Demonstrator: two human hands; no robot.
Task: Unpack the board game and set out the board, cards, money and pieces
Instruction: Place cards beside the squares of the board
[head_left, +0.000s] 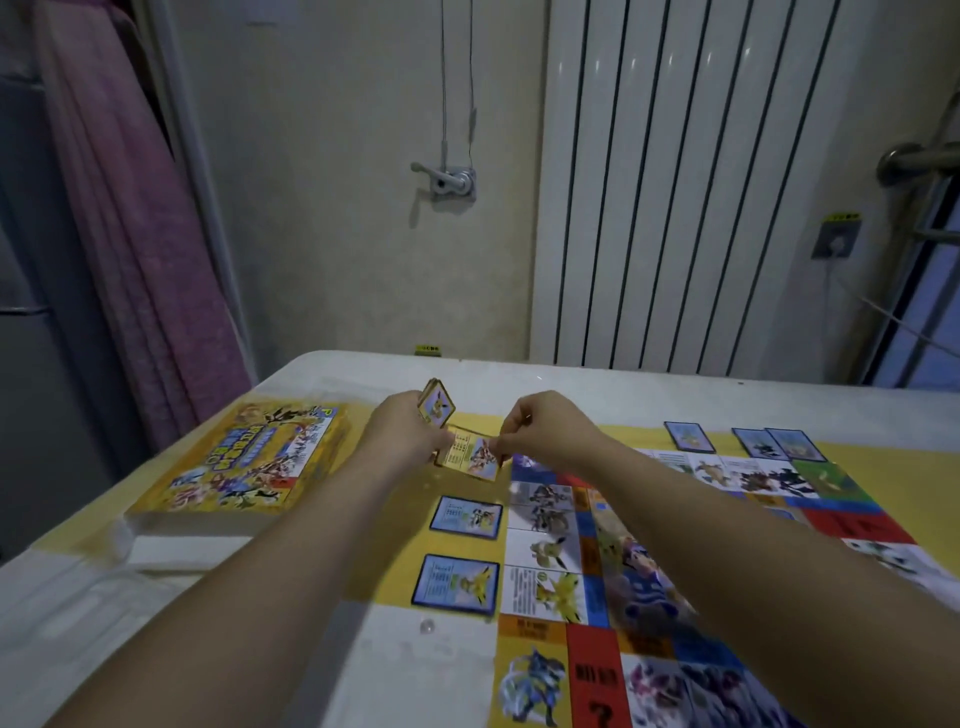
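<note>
Near the middle of the frame the left hand (410, 434) grips a small deck (435, 410) of cards. Its fingers are curled round the deck's edges, and the deck is tilted up on end. Just to the right, the right hand (545, 431) pinches a single card (470, 458) by its right edge between thumb and fingertips. The card's other end meets the left hand, so it is probably being drawn off the deck.

Below it, two laid cards (466, 518) sit one under the other on the yellow margin along the left edge of the board (852, 522). The board lies open and flat across the lower right of the frame. Three more cards (756, 442) lie by its far edge at upper right. The box (239, 462) rests on the table (130, 623) at centre left, apart from the board.

The cards look thin, light and glossy, so they will likely flex and slide over one another. The deck wants a firm hold across its long edges. The single card is best taken at an edge or corner with a light pinch (a hard squeeze could crease it). Once flat on the board it will be awkward to lift again, so it should go down square, probably in the gap above the two laid cards.
</note>
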